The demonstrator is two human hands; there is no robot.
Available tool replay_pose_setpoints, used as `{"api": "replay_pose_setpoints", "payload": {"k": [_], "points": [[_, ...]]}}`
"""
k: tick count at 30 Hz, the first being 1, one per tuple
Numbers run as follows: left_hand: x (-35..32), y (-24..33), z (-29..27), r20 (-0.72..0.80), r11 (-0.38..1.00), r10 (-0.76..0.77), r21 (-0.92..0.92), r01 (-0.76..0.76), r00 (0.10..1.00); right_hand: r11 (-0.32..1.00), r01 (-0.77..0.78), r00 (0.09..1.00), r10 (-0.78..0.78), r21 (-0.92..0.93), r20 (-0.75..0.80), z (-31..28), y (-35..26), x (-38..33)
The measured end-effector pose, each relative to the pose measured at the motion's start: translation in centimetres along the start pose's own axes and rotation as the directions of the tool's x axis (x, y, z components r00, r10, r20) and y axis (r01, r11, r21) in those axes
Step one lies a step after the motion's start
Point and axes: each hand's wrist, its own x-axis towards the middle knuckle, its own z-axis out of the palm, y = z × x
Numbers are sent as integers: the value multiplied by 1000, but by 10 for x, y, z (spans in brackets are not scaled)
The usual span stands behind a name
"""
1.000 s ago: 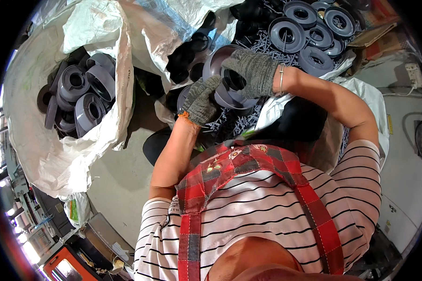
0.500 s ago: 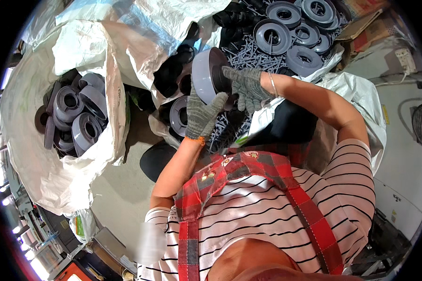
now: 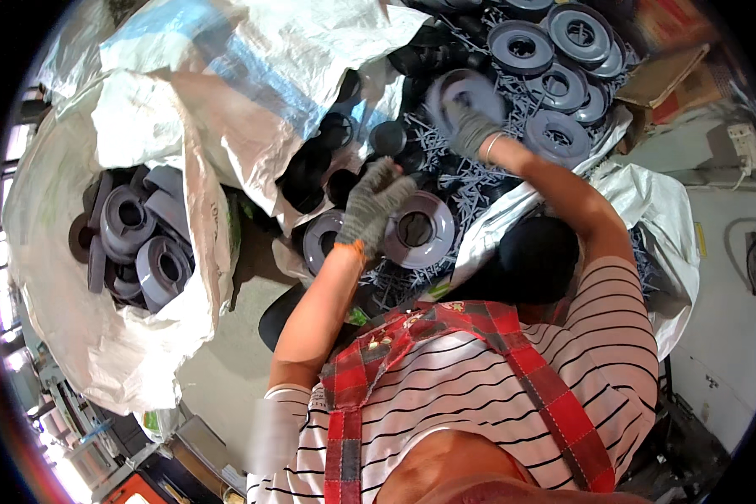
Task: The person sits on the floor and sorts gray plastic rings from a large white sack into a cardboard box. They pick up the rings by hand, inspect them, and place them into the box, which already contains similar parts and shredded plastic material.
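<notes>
My right hand (image 3: pixel 477 134), in a grey knitted glove, reaches out to the far pile. Its fingers close on a grey plastic spool-like ring (image 3: pixel 485 94), which is slightly blurred. My left hand (image 3: pixel 371 210), gloved too, hovers nearer my body with loosely curled fingers and nothing visible in them. Close by its thumb side lies another grey ring (image 3: pixel 442 231) with a dark centre, partly covered by the glove. A further grey ring (image 3: pixel 315 242) shows at the other side of the left wrist. Several black round cups (image 3: pixel 336 130) lie just beyond the left hand.
Thin grey sticks (image 3: pixel 512 113) lie scattered under several grey rings (image 3: pixel 559 136) at the far right. A white woven sack (image 3: pixel 202 277) at left holds more rings (image 3: pixel 126 214). White sheeting (image 3: pixel 260 76) spreads behind. A cardboard box (image 3: pixel 668 80) stands at far right.
Both hands were together on one raised grey ring; now they are apart. My right hand has moved far and right onto a ring. A ring now lies flat beside my left hand.
</notes>
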Motion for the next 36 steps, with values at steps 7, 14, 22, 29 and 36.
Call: {"api": "replay_pose_setpoints", "payload": {"k": [7,14,22,29,36], "points": [[54,10,3,-25,953,-41,299,46,999,812,515,827,-386,-276,409,-72,-55,-4],[35,17,-14,5,708,385,640,-299,923,889,-97,995,103,-448,-11,-41,105,117],[18,33,-15,-194,937,161,339,-88,968,982,38,999,-35,-183,17,-44,101,80],[9,33,43,-38,918,-5,-397,-10,999,905,265,963,-264,334,-47,-93,-16,-20],[-31,31,50,30,857,-29,-514,41,999,931,298,945,-318,210,70,-118,-86,-60]]}}
